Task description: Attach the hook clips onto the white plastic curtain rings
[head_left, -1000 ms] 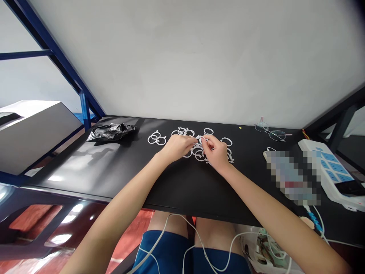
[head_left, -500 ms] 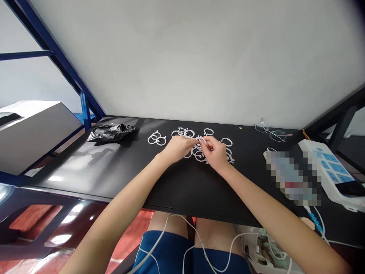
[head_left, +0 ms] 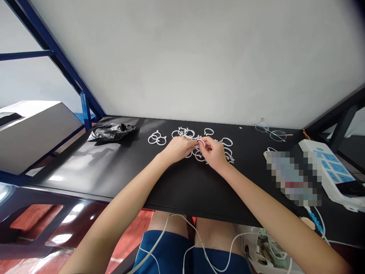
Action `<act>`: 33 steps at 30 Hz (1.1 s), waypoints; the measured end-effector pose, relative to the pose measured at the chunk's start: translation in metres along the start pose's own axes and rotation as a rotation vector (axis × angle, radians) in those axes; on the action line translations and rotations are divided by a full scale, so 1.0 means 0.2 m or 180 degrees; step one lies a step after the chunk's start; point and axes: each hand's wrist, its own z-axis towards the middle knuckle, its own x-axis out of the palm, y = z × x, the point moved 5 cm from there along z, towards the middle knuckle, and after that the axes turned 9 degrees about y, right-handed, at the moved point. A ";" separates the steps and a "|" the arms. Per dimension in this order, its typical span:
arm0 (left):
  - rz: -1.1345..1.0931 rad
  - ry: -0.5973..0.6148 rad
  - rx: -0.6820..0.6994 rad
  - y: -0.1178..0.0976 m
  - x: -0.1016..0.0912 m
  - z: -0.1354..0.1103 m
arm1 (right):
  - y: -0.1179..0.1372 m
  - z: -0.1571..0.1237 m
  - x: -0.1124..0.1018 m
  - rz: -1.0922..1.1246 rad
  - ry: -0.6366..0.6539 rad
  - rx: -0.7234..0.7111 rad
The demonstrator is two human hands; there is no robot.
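Observation:
Several white plastic rings (head_left: 227, 142) lie scattered at the back middle of the black table (head_left: 99, 171). My left hand (head_left: 176, 147) and my right hand (head_left: 215, 153) meet over the pile, fingers pinched together on one white ring (head_left: 200, 142) held between them. A small separate group of rings (head_left: 156, 138) lies to the left of my left hand.
A crumpled black plastic bag (head_left: 112, 131) sits at the table's back left. Wire-framed glasses (head_left: 270, 131) lie at the back right. A white and blue power strip (head_left: 330, 167) and a blurred object (head_left: 291, 177) occupy the right side. White cables hang below the table's front edge.
Both hands have stayed over the ring pile. The fingertips have drawn a little closer together around the ring.

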 end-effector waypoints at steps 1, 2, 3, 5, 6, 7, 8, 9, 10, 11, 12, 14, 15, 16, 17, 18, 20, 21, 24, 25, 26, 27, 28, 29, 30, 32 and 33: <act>0.0017 0.0008 0.0001 0.00 0.00 0.00 | 0.00 0.00 0.00 0.0008 0.0003 0.0000; 0.0033 0.0012 0.0000 0.00 0.01 0.00 | 0.00 0.00 0.00 0.0021 0.0008 0.0003; 0.0050 0.0015 -0.0005 0.00 0.01 0.00 | 0.00 0.00 0.00 0.0032 0.0008 0.0005; 0.0088 0.0028 -0.0038 0.00 0.01 0.00 | 0.01 0.00 0.00 0.0041 0.0003 0.0001; 0.0108 0.0045 -0.0053 0.00 0.01 0.00 | 0.01 0.00 0.00 0.0045 -0.0001 -0.0010; 0.0124 0.0065 -0.0067 0.01 0.02 0.00 | 0.01 0.00 0.00 0.0050 -0.0003 -0.0023; 0.0134 0.0082 -0.0077 0.01 0.02 0.00 | 0.01 0.00 0.00 0.0058 -0.0006 -0.0033; 0.0134 0.0090 -0.0080 0.01 0.02 0.01 | 0.01 0.00 0.00 0.0067 -0.0003 -0.0038; 0.0127 0.0087 -0.0079 0.01 0.02 0.01 | 0.01 0.00 0.00 0.0078 0.0005 -0.0034; 0.0114 0.0077 -0.0076 0.01 0.02 0.01 | 0.01 0.00 0.00 0.0087 0.0011 -0.0026; 0.0099 0.0063 -0.0078 0.01 0.02 0.01 | 0.01 0.00 0.00 0.0092 0.0014 -0.0016; 0.0072 0.0045 -0.0073 0.01 0.01 0.00 | 0.01 0.00 0.00 0.0094 0.0014 -0.0007; 0.0062 0.0043 -0.0065 0.01 0.01 0.00 | 0.01 0.00 0.00 0.0092 0.0012 -0.0012; 0.0054 0.0047 -0.0060 0.01 0.01 0.00 | 0.01 0.00 0.00 0.0088 0.0005 -0.0019; 0.0045 0.0056 -0.0053 0.01 0.00 0.00 | 0.01 0.00 0.00 0.0083 -0.0001 -0.0027; 0.0038 0.0065 -0.0051 0.01 0.00 0.00 | 0.00 0.00 0.00 0.0076 -0.0006 -0.0035; 0.0030 0.0079 -0.0053 0.01 0.00 0.00 | 0.00 0.00 0.00 0.0067 -0.0015 -0.0045; 0.0032 0.0079 -0.0058 0.01 -0.01 0.00 | 0.00 0.00 0.00 0.0066 -0.0015 -0.0046; 0.0037 0.0043 -0.0063 0.01 -0.01 0.00 | 0.00 0.00 0.00 0.0083 -0.0019 -0.0052; 0.0032 0.0030 -0.0059 0.01 -0.01 0.00 | 0.01 0.00 0.00 0.0089 -0.0022 -0.0055; 0.0024 0.0015 -0.0054 0.01 -0.01 0.00 | 0.01 0.00 0.00 0.0092 -0.0023 -0.0058; 0.0014 0.0002 -0.0047 0.01 -0.01 0.00 | 0.01 0.00 0.00 0.0095 -0.0019 -0.0059; 0.0000 -0.0010 -0.0043 0.01 -0.01 0.00 | 0.01 0.00 0.00 0.0096 -0.0016 -0.0060; -0.0018 -0.0019 -0.0044 0.01 -0.01 0.00 | 0.01 -0.01 0.00 0.0098 -0.0014 -0.0063; -0.0043 -0.0028 -0.0047 0.01 -0.02 0.00 | 0.01 -0.01 0.00 0.0100 -0.0015 -0.0067; -0.0107 -0.0038 -0.0052 0.01 -0.02 0.00 | 0.02 -0.01 -0.01 0.0104 -0.0027 -0.0078; -0.0137 -0.0040 -0.0053 0.01 -0.02 0.00 | 0.02 -0.01 -0.01 0.0107 -0.0033 -0.0082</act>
